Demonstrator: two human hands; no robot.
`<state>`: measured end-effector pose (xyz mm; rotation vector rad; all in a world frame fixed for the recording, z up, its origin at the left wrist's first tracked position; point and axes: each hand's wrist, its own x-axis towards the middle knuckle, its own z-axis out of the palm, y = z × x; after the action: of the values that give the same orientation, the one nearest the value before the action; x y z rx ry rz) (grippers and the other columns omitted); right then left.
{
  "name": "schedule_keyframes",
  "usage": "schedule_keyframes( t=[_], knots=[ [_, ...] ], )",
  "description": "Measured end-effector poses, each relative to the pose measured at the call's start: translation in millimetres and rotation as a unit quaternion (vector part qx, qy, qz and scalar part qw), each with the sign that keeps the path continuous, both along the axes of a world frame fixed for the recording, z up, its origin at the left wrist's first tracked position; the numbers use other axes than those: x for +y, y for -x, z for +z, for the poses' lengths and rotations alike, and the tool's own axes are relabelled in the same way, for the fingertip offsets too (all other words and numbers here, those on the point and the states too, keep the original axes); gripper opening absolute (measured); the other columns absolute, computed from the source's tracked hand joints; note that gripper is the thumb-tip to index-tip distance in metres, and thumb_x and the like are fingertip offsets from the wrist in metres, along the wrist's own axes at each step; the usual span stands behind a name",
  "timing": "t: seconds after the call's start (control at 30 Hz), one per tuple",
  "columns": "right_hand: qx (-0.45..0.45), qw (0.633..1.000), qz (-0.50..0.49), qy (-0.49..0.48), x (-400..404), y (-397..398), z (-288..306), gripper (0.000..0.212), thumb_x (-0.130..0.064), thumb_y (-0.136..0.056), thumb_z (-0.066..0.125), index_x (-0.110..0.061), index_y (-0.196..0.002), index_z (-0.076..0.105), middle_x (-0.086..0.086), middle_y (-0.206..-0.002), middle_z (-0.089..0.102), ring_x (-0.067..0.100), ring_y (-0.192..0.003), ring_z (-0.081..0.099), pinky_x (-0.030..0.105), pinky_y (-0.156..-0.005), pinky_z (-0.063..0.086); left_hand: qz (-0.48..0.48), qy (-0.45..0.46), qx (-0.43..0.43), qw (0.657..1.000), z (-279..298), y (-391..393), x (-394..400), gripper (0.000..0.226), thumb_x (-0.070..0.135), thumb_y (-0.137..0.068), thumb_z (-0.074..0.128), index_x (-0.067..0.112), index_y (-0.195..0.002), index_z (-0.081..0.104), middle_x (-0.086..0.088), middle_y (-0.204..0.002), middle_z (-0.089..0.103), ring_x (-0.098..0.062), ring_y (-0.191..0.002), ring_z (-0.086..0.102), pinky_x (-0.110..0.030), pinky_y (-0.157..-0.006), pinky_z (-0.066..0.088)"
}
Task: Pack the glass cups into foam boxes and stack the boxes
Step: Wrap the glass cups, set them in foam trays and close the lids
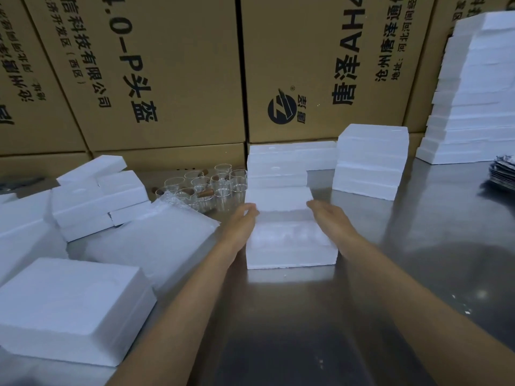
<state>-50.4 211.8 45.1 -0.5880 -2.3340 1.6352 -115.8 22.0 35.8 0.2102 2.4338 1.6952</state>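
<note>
A white foam box base [289, 246] stands on the steel table [306, 316] in front of me, its moulded hollows facing up. A foam lid [278, 200] lies tilted over the base's far end. My left hand [241, 227] presses flat against the left side of the lid and base, fingers straight. My right hand [331, 221] presses the right side the same way. Several clear glass cups with brown wooden handles [211, 188] stand behind my left hand. A stack of closed foam boxes [276, 168] rises just behind the lid.
Another foam box stack [370, 160] stands right of centre, and a tall one [473, 93] at far right. Loose foam pieces [97, 196], a bubble-wrap bag [156, 235] and a foam lid [69, 307] fill the left. Cardboard cartons [167, 79] wall the back. Foil pouches [504, 174] lie at the right edge.
</note>
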Motion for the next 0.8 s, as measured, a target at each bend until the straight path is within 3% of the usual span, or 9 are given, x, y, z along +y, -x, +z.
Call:
schedule_keyframes(
  t=[0.17,0.27,0.33,0.4,0.47,0.53,0.6,0.7,0.8],
  knots=[
    [-0.043,0.994,-0.019,0.098,8.5,2.1,-18.7,0.056,-0.059,-0.092,0.052,-0.023,-0.135,0.058,0.001,-0.139,0.058,0.026,-0.127,0.054,0.041,-0.112,0.038,0.019,-0.054,0.014,0.998,-22.0,1.4,-3.4,0.033,0.036,-0.105,0.043,0.03,-0.134,0.059,0.017,-0.128,0.051,-0.003,-0.115,0.043,-0.02,-0.09,0.032],
    [0.002,0.986,-0.034,0.166,8.4,-2.1,-19.6,0.049,-0.061,-0.09,0.049,-0.031,-0.126,0.064,-0.003,-0.123,0.066,0.017,-0.107,0.064,0.035,-0.095,0.049,0.077,-0.076,0.095,0.99,-19.8,7.7,-4.1,0.024,0.022,-0.103,0.048,0.027,-0.121,0.063,0.013,-0.12,0.06,-0.005,-0.104,0.057,-0.013,-0.079,0.041],
    [0.047,0.975,-0.059,0.207,7.3,-2.7,-19.2,0.042,-0.055,-0.096,0.045,-0.032,-0.124,0.066,-0.005,-0.117,0.067,0.009,-0.097,0.063,0.028,-0.076,0.047,0.12,-0.061,0.165,0.977,-10.4,19.3,-7.9,0.023,0.013,-0.102,0.049,0.02,-0.117,0.064,0.004,-0.121,0.064,-0.011,-0.108,0.061,-0.016,-0.088,0.044],
    [0.07,0.967,-0.091,0.227,8.2,-1.1,-20.7,0.041,-0.05,-0.098,0.043,-0.028,-0.119,0.069,-0.005,-0.115,0.067,0.009,-0.097,0.061,0.028,-0.075,0.045,0.156,0.014,0.214,0.964,0.4,37.6,-12.0,0.023,0.011,-0.099,0.051,0.014,-0.118,0.063,-0.005,-0.128,0.062,-0.021,-0.119,0.057,-0.026,-0.094,0.042],
    [0.075,0.964,-0.104,0.233,10.1,1.5,-22.9,0.041,-0.05,-0.098,0.043,-0.024,-0.113,0.071,-0.006,-0.11,0.067,0.01,-0.098,0.061,0.029,-0.078,0.045,0.192,0.15,0.24,0.94,7.8,60.0,-19.5,0.03,0.011,-0.093,0.054,0.009,-0.123,0.06,-0.013,-0.135,0.054,-0.03,-0.127,0.048,-0.036,-0.102,0.04],
    [0.081,0.962,-0.101,0.241,12.5,2.0,-25.6,0.042,-0.05,-0.099,0.042,-0.022,-0.111,0.071,-0.006,-0.109,0.067,0.008,-0.097,0.061,0.026,-0.075,0.044,0.233,0.302,0.211,0.9,10.5,81.8,-31.1,0.05,0.018,-0.089,0.062,0.004,-0.135,0.049,-0.021,-0.144,0.042,-0.037,-0.138,0.034,-0.043,-0.113,0.032],
    [0.089,0.961,-0.097,0.244,17.1,1.9,-29.1,0.042,-0.05,-0.099,0.042,-0.021,-0.108,0.071,-0.004,-0.114,0.067,0.011,-0.107,0.06,0.028,-0.086,0.043,0.242,0.41,0.155,0.866,10.2,98.8,-45.2,0.075,0.029,-0.086,0.07,0.001,-0.146,0.035,-0.026,-0.152,0.03,-0.041,-0.145,0.022,-0.046,-0.119,0.025],
    [0.097,0.953,-0.101,0.267,23.5,2.2,-31.6,0.039,-0.048,-0.098,0.044,-0.021,-0.104,0.072,-0.001,-0.118,0.069,0.013,-0.115,0.058,0.03,-0.096,0.042,0.222,0.494,0.127,0.831,3.6,115.0,-58.4,0.084,0.038,-0.087,0.072,0.004,-0.151,0.029,-0.027,-0.158,0.024,-0.041,-0.148,0.019,-0.046,-0.122,0.021],
    [0.103,0.952,-0.118,0.264,22.1,2.9,-30.3,0.037,-0.045,-0.097,0.045,-0.02,-0.105,0.073,-0.003,-0.113,0.071,0.01,-0.108,0.061,0.022,-0.075,0.041,0.228,0.53,0.146,0.804,1.3,119.9,-61.6,0.071,0.037,-0.09,0.068,0.006,-0.147,0.039,-0.025,-0.154,0.034,-0.038,-0.144,0.028,-0.042,-0.119,0.02]
  ],
)
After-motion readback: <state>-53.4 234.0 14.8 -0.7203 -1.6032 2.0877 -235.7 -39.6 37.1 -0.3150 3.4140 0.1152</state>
